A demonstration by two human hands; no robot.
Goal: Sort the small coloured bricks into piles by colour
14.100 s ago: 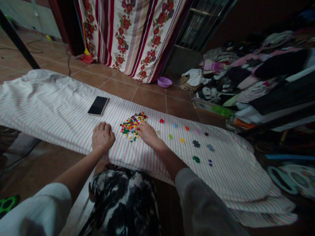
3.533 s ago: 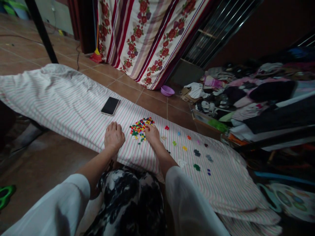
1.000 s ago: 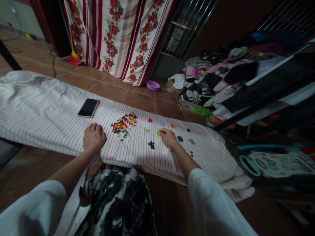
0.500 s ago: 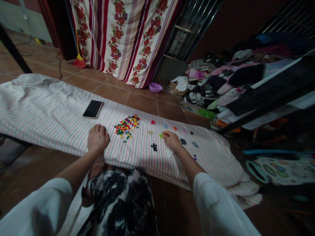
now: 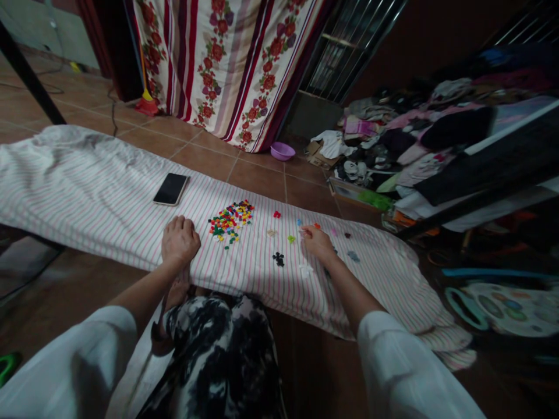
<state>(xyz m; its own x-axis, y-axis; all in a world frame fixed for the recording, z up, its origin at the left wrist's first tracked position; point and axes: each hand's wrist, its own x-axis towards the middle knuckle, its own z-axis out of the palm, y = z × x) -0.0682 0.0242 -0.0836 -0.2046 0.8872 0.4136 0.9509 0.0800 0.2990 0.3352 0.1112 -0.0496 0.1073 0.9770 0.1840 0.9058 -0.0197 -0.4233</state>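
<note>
L hand point(image 5: 180, 240) on striped cloth point(image 5: 109, 180), R hand point(image 5: 318, 242) well apart, just right of lime pcs point(image 5: 291, 239); can't tell either's grip.

left hand point(image 5: 181, 240): on striped cloth point(image 5: 109, 192) | right hand point(image 5: 317, 241): beside lime-green pieces point(image 5: 291, 239) | multicoloured pile point(image 5: 230, 220): between hands

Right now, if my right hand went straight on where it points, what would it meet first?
Probably the light blue pieces, just beyond your right hand. Its height above the striped cloth is unclear, so it might pass over them.
</note>
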